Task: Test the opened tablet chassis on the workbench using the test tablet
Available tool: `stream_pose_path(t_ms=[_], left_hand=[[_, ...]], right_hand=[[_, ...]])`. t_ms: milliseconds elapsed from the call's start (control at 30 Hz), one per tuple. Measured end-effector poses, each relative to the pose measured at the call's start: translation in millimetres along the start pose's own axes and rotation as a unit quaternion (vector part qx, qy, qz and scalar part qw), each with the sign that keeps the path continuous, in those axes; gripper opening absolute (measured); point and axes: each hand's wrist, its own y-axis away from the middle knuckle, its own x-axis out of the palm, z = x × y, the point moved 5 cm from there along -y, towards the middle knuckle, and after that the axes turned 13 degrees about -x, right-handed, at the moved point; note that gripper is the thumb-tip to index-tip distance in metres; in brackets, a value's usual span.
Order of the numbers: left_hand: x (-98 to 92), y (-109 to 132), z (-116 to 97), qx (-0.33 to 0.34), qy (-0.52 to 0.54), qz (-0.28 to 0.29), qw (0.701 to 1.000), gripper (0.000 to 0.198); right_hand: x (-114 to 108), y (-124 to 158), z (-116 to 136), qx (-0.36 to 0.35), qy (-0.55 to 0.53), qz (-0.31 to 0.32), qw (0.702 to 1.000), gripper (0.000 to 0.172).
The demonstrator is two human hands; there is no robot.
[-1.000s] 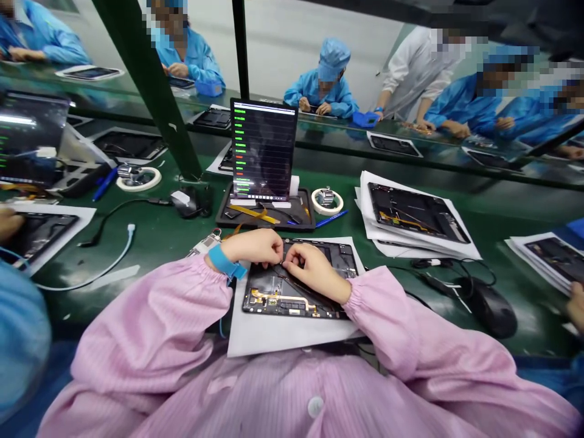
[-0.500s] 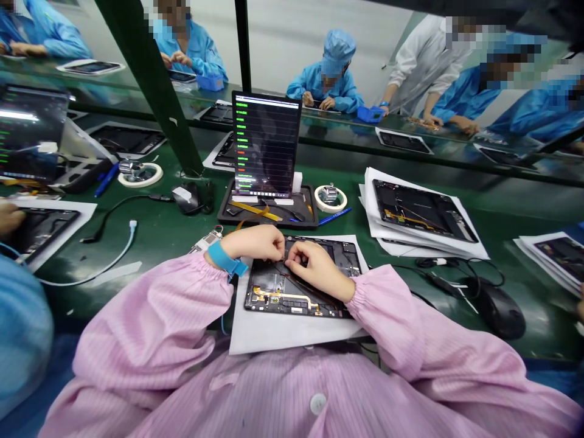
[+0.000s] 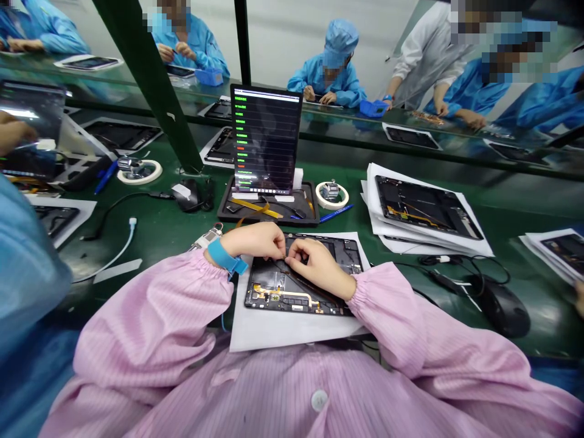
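Observation:
In front of me an opened tablet housing (image 3: 328,299) lies on white paper (image 3: 283,334), its black inside facing up. A gold flex cable (image 3: 292,296) runs along its near edge. My left hand (image 3: 262,241), with a blue strap (image 3: 224,257) at the wrist, is closed in a pinch over the housing's upper middle. Beside it my right hand (image 3: 317,264) is pinched as well, the fingertips of both nearly meeting. Between them is a thin dark strand, too small to name. Part of the housing is hidden under my hands.
Behind the housing an upright screen (image 3: 267,140) stands in a black tray (image 3: 269,213). A tape roll (image 3: 332,196) and a blue pen (image 3: 336,213) lie beside it. At right are stacked housings on paper (image 3: 429,207) and a black mouse (image 3: 504,304). A co-worker's blue sleeve (image 3: 27,243) is at left.
My two hands keep almost the same pinched pose over the housing. The co-worker at left has leaned in and raised a hand toward the neighbouring screen.

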Motion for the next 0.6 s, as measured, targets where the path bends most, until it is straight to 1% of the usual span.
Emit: stream_pose_path(t_ms=[267,600], left_hand=[[-1.6,2.7,-4.6,0.010,-0.045,-0.035,0.998,0.015],[1.7,3.5,-4.9,0.022,-0.081,-0.037,0.996,0.018]], right_hand=[[0.0,-1.3,0.7,0.005,0.003,0.006,1.000,0.010],[-0.7,-0.8,0.4,0.012,0.004,0.002,1.000,0.010]])
